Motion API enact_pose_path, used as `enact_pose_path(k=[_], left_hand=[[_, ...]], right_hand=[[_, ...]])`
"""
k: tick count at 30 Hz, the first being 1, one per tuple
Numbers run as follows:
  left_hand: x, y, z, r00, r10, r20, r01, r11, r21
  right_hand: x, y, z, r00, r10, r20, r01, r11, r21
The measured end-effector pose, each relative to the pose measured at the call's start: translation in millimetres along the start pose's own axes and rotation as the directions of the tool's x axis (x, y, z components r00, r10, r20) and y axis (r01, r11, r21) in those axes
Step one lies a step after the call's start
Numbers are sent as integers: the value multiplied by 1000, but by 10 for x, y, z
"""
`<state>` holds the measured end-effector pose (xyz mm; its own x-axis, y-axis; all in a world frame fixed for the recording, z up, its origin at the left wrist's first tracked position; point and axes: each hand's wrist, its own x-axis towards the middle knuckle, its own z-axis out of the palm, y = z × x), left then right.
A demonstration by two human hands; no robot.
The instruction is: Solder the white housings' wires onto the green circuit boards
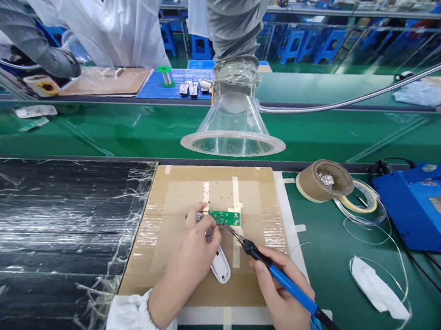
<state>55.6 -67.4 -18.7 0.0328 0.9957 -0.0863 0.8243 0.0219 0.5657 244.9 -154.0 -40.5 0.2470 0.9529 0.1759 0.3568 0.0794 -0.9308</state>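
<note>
A green circuit board (226, 218) lies on a taped cardboard sheet (249, 289). My right hand (284, 297) grips a blue-handled soldering iron (291, 283) like a pen, its tip close to the board's lower edge. At the board's left end, the fingers of my left hand (193, 249) are pinched together; what they hold is mostly hidden, though something greyish shows between them. Partly under that hand is a white plastic casing (220, 266), slanting down and right from the board. I cannot tell whether the iron's tip touches the board.
A clear extraction hood (234, 128) hangs above the cardboard. On the right are a cardboard tape core (320, 182), coiled solder wire (380, 218), a blue soldering station (419, 208) and a white crumpled cloth (379, 287). Black wrapped material (47, 238) covers the left; a person stands opposite.
</note>
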Motion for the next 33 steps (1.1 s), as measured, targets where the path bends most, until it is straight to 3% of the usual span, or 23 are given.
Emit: enact_pose_path(k=[23,33], left_hand=[[-8,-5,-36,998,-38,59,40,998,-38],[-55,-16,-126,997,28,76,-11,977,-213]], right_hand=[[29,-9,-7,999,-31,-23,31,999,-18],[-14,17,-22,998,-17,-57,16,1000,-20]])
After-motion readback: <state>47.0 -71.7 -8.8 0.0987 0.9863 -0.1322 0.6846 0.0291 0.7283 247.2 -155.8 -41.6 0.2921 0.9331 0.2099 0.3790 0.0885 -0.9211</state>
